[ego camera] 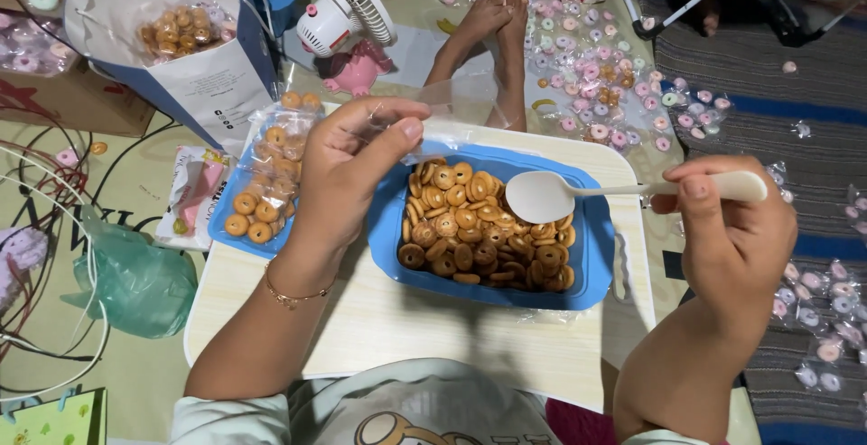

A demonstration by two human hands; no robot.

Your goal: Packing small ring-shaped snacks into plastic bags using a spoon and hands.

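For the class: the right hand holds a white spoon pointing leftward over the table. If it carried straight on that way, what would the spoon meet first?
Probably the left hand holding a clear small bag; the spoon in the right hand hovers above the ring biscuits in the blue tray, though depth is unclear.

A small clear plastic bag (442, 106) is pinched in the left hand (348, 170), and more clear bags stuffed with round brown cookies (271, 161) lie just left of that hand. Up and left of it stands a big white and blue paper bag (194, 57) with a printed label, and a flat pink and white packet (194, 192) lies below it. Many tiny clear packets with pink and white rings (587, 75) lie scattered above and to the right of the right hand (731, 228).
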